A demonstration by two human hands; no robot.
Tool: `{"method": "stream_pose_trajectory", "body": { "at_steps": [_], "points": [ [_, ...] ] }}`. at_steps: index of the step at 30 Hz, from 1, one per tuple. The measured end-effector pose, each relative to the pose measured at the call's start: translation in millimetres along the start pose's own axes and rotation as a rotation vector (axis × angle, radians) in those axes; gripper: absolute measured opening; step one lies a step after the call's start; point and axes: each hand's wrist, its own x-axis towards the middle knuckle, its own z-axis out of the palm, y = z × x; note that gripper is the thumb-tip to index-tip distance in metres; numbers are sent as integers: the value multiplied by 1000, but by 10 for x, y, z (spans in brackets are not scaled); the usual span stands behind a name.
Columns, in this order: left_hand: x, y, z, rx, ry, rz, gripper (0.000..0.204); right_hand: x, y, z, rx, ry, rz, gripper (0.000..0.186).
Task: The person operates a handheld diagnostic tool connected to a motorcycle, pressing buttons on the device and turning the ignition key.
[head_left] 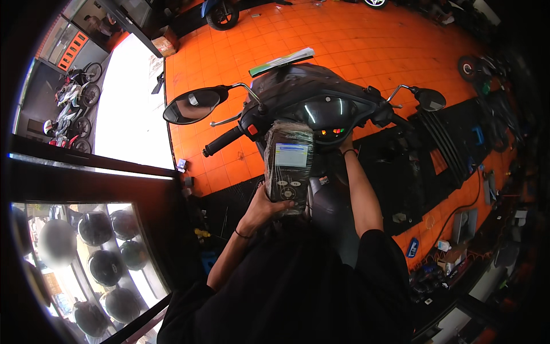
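A handheld diagnostic scanner (291, 166) wrapped in clear plastic film is in my left hand (268, 206). Its screen is lit, and my thumb lies across the lower buttons. Behind it stands a dark scooter (312, 86), its handlebar facing me and orange and green lights glowing on the dash (329, 112). The scooter's left grip (223, 141) is free of my hands. My right hand (347, 144) reaches to the scooter's front just below the dash, on the right; its fingers are hidden there. The black seat (335, 209) lies between my arms.
Mirrors (195, 106) stick out on both sides of the handlebar. A black lift platform (395, 200) lies under the scooter on the orange tiled floor (366, 43). At lower left, helmets (106, 268) sit behind glass. Tools and boxes (452, 258) crowd the right side.
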Motion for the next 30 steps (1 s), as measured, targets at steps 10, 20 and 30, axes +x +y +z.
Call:
{"method": "stream_pose_trajectory", "body": {
  "at_steps": [10, 20, 30],
  "points": [
    [16, 25, -49, 20, -26, -21, 55, 75, 52, 39, 26, 22, 37, 39],
    [26, -1, -55, 23, 10, -15, 54, 195, 86, 97, 83, 63, 90, 39],
    [36, 50, -17, 111, 68, -20, 51, 176, 193, 146, 171, 75, 171, 39]
  ]
}}
